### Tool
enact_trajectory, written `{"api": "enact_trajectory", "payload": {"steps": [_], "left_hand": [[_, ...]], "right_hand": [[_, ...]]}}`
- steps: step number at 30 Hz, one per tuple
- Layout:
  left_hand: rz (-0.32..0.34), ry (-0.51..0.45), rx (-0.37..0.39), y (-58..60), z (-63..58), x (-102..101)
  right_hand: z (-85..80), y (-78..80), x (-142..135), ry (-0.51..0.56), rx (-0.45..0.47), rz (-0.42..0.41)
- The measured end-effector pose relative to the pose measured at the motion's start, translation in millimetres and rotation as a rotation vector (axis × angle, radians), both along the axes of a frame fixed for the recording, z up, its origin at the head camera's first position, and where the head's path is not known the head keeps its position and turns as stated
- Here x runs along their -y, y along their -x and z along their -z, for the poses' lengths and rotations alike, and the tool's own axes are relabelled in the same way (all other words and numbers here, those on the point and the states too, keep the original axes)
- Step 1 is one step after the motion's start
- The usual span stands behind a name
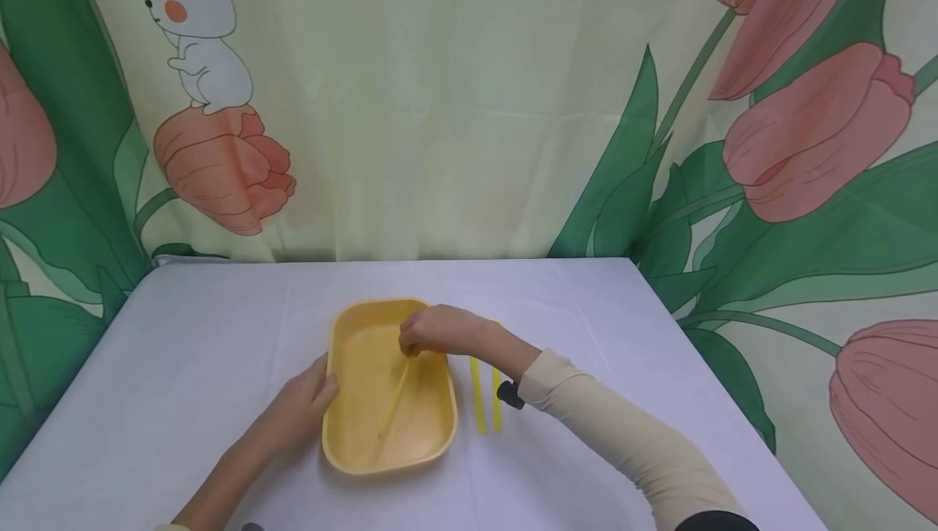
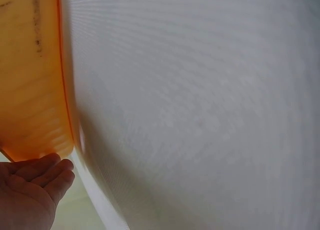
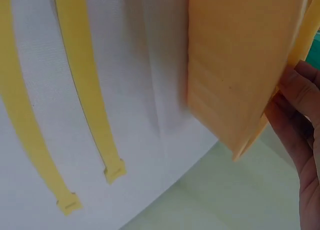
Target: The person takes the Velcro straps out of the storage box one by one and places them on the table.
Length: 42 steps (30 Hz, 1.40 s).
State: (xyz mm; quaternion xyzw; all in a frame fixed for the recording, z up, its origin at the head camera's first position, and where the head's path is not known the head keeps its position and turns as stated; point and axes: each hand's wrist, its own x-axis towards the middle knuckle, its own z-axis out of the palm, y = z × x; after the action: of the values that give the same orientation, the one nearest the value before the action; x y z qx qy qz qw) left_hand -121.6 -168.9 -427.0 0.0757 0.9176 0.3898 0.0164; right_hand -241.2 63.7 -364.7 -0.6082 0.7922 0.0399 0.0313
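Observation:
A shallow yellow plastic tray (image 1: 359, 384) lies on the white-covered table. My left hand (image 1: 299, 405) holds its left side, thumb at the rim; in the left wrist view, the fingers (image 2: 50, 172) lie against the tray's outer wall. Over the tray's upper right part, my right hand (image 1: 440, 329) pinches the upper end of a thin yellow strap (image 1: 396, 399), which slants down across the tray floor. Two more flat yellow straps, one nearer the tray (image 3: 87, 75) and one farther off (image 3: 30, 125), lie side by side to the right, each with a wider slotted end.
The white cloth (image 1: 220, 311) covers the table up to its back edge. Behind stands a pale curtain (image 1: 440, 107) printed with tulips and a white rabbit. A small black object (image 1: 510, 394) sits at the right wrist.

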Motion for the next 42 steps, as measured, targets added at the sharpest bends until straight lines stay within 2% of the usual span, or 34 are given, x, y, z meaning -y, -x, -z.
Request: {"api": "enact_trajectory", "payload": {"steps": [9,19,29,42], "left_hand": [[0.001,-0.005,0.013,-0.1,0.0,1.5],[0.009,0.001,0.027,-0.2,1.0,0.4],[0.011,0.004,-0.009,0.9,0.8,3.6],[0.006,0.013,0.029,2.2,1.3,1.6]], "right_hand": [[-14.9,-0.7,-7.7,0.089,-0.019,-0.050],[-23.9,-1.7,-25.9,0.208,0.049,-0.029],[-26.5,2.8,-54.6,0.424,0.057,-0.045],[-24.8,0.7,-77.4,0.488,0.017,-0.033]]}}
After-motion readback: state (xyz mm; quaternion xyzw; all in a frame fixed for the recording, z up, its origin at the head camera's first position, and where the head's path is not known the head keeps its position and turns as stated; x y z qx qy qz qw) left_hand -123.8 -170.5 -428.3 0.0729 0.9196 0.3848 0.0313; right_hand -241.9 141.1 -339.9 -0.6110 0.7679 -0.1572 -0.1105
